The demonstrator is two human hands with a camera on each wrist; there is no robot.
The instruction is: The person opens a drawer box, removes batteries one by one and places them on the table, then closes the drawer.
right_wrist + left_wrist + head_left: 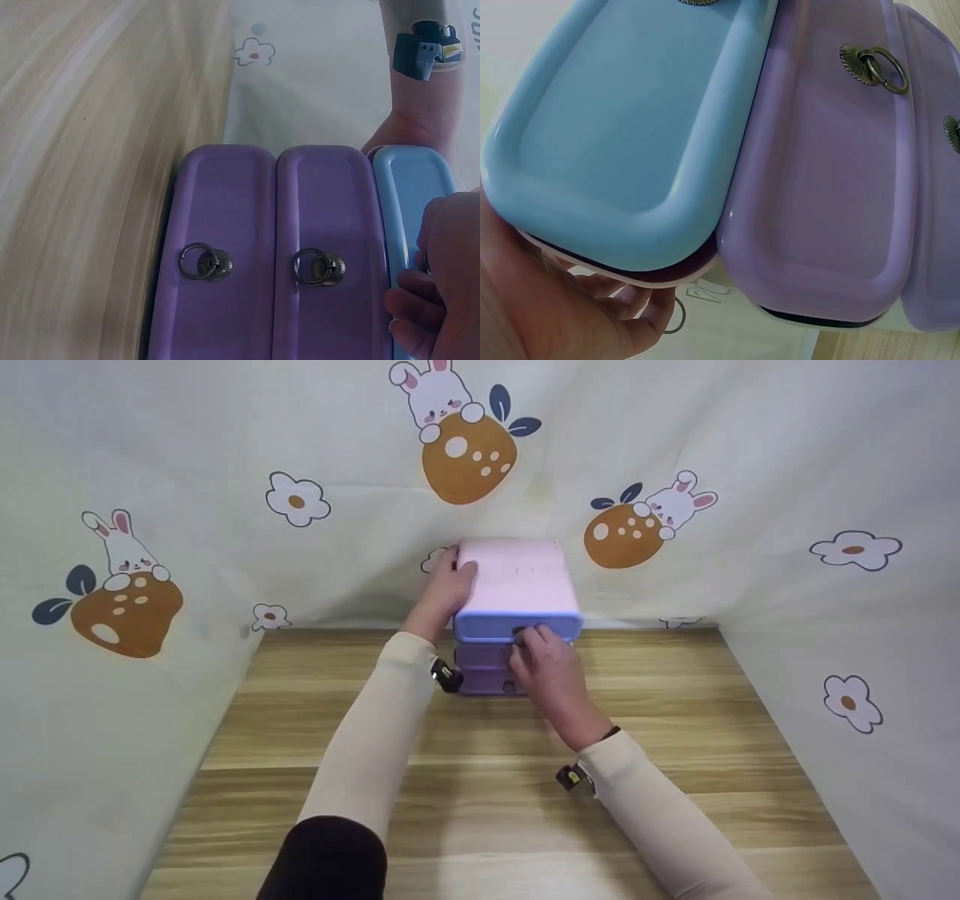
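A small drawer cabinet (517, 574) with a pale pink top stands against the back wall. Its top drawer (630, 135) has a light blue front, and a thin dark gap shows behind that front's edge. Below it come two purple drawers (328, 202), each with a bronze ring pull (308, 267). My left hand (450, 585) holds the cabinet's left side, thumb over the top edge and fingers bent along the side. With curled fingers my right hand (551, 667) pinches the pull at the middle of the blue front, mostly hidden by the fingers.
The cabinet rests at the far edge of a wood-grain table (495, 810). Pale cloth walls (360, 562) printed with rabbits and flowers enclose the back and both sides. Small black cameras (574, 777) are strapped to both wrists.
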